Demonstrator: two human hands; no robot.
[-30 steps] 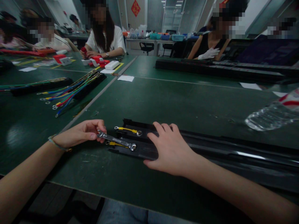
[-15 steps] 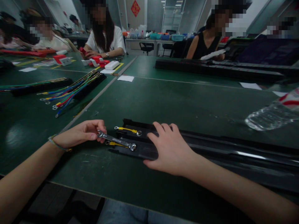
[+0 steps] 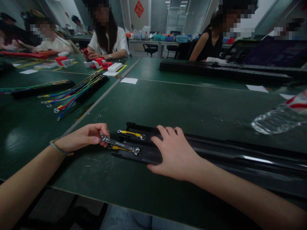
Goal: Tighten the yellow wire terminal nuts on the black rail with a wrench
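Ahead of the right hand (image 3: 175,153) the green table (image 3: 179,102) is flat and free, so a hand could slide far out there. To the right of that hand the long black rail (image 3: 240,153) runs on and gets in the way. Farther right lies a water bottle (image 3: 275,119) on its side. Between the two hands the wrench (image 3: 120,144), pinched by the left hand (image 3: 81,138), crosses the gap. Ahead and to the left of the left hand lie coloured wires (image 3: 72,94), well apart from it.
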